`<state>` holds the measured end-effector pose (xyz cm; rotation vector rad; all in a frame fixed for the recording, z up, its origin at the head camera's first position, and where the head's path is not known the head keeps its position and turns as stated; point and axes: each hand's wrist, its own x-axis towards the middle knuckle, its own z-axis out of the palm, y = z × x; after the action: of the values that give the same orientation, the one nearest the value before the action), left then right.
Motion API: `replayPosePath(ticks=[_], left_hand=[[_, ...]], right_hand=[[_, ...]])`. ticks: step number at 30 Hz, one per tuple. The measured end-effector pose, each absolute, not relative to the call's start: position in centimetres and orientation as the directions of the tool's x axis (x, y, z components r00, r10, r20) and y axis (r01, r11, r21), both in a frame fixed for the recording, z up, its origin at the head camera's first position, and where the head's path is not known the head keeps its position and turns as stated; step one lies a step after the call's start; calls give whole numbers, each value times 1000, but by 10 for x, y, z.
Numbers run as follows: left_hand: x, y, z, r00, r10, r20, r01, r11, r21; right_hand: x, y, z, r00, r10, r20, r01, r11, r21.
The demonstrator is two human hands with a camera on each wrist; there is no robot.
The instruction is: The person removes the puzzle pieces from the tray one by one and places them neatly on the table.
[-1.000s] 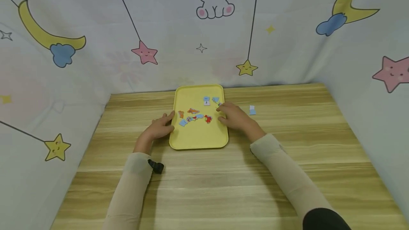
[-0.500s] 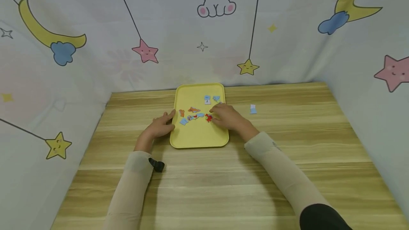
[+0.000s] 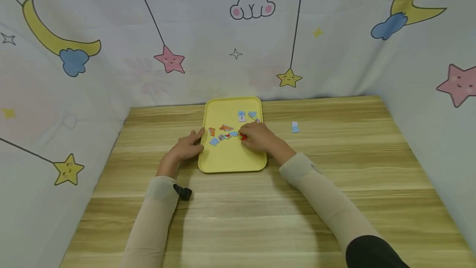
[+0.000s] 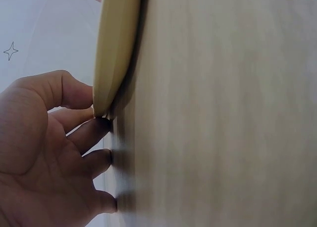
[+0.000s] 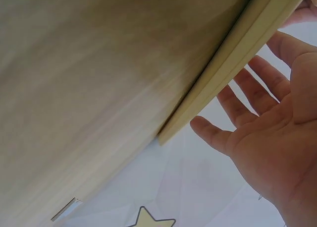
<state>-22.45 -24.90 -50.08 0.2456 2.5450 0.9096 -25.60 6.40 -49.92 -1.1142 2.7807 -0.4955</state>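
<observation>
A yellow tray [image 3: 232, 163] lies on the table with several small flat printed cut-outs on it. My left hand [image 3: 186, 148] rests its fingers and thumb against the tray's left rim; in the left wrist view its other fingertips touch the tabletop. Over the tray's right half, my right hand [image 3: 259, 137] has its thumb and index finger at a small red piece [image 3: 243, 137], partly covered by them. Whether they pinch it cannot be made out. To its left lie orange pieces [image 3: 226, 128] and a light blue piece [image 3: 214, 141].
A small blue and white piece [image 3: 295, 127] lies on the wooden table [image 3: 230, 218], right of the tray. Two pieces, one blue and white [image 3: 241, 116], sit near the tray's back right. A printed curtain [image 3: 208, 32] hangs behind the table.
My right hand has moved left and slightly toward me, from the tray's right rim to the red piece. My left hand stays at the left rim.
</observation>
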Motion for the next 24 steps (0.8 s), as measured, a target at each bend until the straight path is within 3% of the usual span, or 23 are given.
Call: replayPosePath(ticks=[17,24], left_hand=[[-222,-248,-500,-895,299,-331,21,770,638],[-223,-248,-500,-896,294,-332,16,770,638]], right_hand=[[-251,60,-505,-703,-710,39,-686,662,-302],[-251,61,-504,-709,-705,32,-671,659,-341]])
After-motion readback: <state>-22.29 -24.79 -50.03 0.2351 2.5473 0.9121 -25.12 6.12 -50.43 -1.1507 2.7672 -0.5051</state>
